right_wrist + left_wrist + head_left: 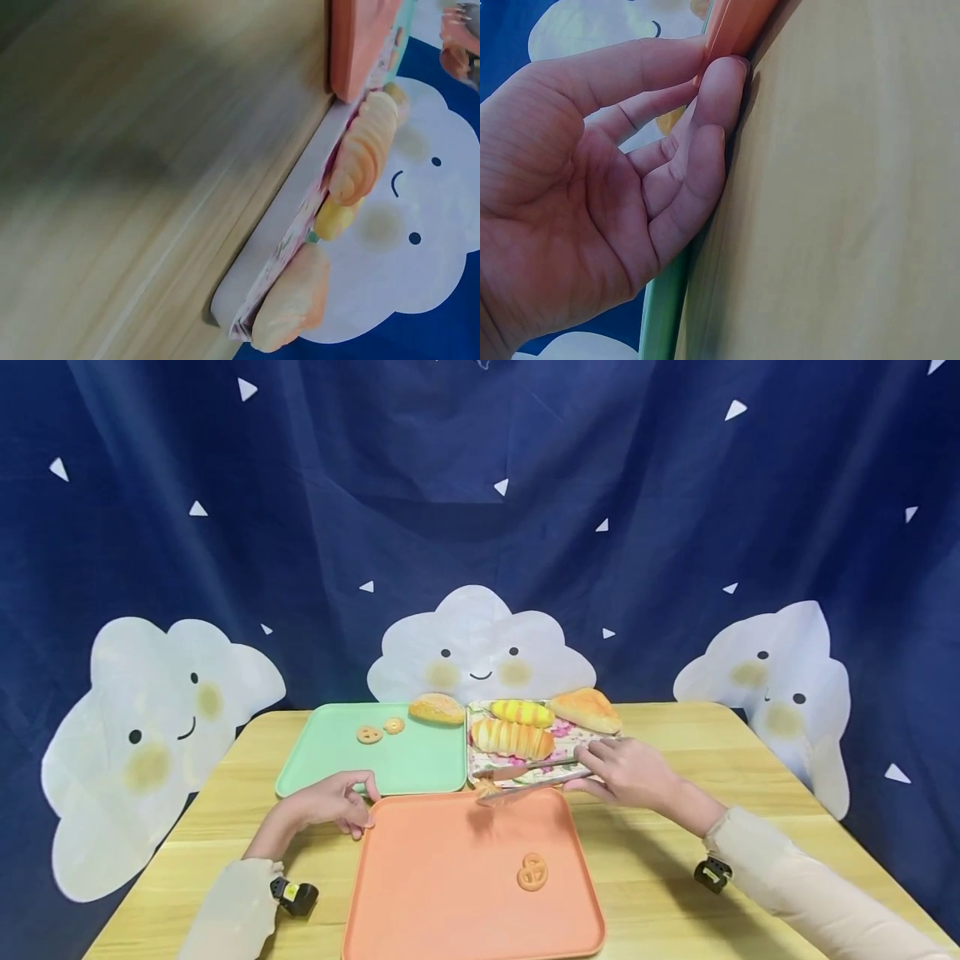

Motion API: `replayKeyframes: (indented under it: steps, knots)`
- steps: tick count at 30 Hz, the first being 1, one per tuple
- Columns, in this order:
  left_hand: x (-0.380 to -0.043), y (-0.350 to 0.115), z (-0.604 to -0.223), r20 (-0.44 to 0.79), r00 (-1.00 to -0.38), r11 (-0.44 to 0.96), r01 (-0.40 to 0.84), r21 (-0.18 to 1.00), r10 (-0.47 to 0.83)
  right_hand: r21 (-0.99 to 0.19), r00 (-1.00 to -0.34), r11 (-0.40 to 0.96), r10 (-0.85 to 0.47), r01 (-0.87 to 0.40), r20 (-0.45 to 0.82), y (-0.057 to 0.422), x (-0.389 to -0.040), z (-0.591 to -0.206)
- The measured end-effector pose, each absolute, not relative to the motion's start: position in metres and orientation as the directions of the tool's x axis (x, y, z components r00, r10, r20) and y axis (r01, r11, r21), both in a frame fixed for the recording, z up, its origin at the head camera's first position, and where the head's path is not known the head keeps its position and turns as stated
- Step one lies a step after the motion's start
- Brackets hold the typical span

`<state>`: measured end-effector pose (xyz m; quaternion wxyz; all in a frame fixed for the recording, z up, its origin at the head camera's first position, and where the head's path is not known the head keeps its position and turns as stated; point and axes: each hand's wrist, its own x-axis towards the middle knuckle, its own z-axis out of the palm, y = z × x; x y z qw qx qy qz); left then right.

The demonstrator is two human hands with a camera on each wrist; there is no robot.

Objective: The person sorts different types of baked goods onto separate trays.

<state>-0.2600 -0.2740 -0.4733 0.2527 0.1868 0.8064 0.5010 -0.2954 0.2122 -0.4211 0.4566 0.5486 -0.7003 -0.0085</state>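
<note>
My right hand point(630, 772) holds a pair of metal tongs point(504, 795) above the far edge of the orange tray point(450, 893). Between the tong tips is a small brown piece point(487, 787), like a biscuit, partly hidden. In the right wrist view the tips and piece show at the top right, but the hand does not. With thumb and fingers my left hand point(333, 802) pinches the orange tray's far left corner; the left wrist view shows this hand point(607, 180) close up. A pretzel-shaped biscuit point(533, 872) lies on the orange tray's right side.
Behind, a green tray point(330, 768) bears two small biscuits point(369, 734) and an oval bread point(437, 709). Beside it, a floral tray point(573, 745) carries a ridged roll point(512, 739), a yellow striped bread point(522, 713) and a triangular bread point(587, 709). A blue curtain point(450, 543) hangs behind the wooden table point(675, 877).
</note>
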Motion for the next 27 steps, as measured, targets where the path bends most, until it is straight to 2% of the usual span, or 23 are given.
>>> replayKeyframes:
  steps: [4, 10, 13, 22, 27]
  knots:
    - [-0.259, -0.272, -0.471, -0.215, -0.802, 0.425, 0.053, 0.904, 0.557, 0.525, 0.002, 0.453, -0.755, -0.721, 0.655, 0.207, -0.299, -0.420]
    - [-0.260, -0.272, -0.471, -0.219, -0.805, 0.431, 0.050, 0.901, 0.552, 0.457, -0.141, 0.563, -0.722, -0.689, 0.677, 0.192, -0.305, -0.421]
    - [-0.259, -0.272, -0.473, -0.222, -0.808, 0.436, 0.048, 0.899, 0.546, 0.420, -0.179, 0.591, -0.700, -0.689, 0.691, 0.179, -0.309, -0.420]
    - [-0.258, -0.274, -0.475, -0.237, -0.809, 0.436, 0.027, 0.900, 0.538, 0.427, -0.136, 0.598, -0.673, -0.678, 0.727, 0.133, -0.324, -0.415]
    - [-0.260, -0.274, -0.474, -0.232, -0.805, 0.432, 0.033, 0.901, 0.545, 0.421, -0.135, 0.592, -0.674, -0.687, 0.727, 0.110, -0.332, -0.411]
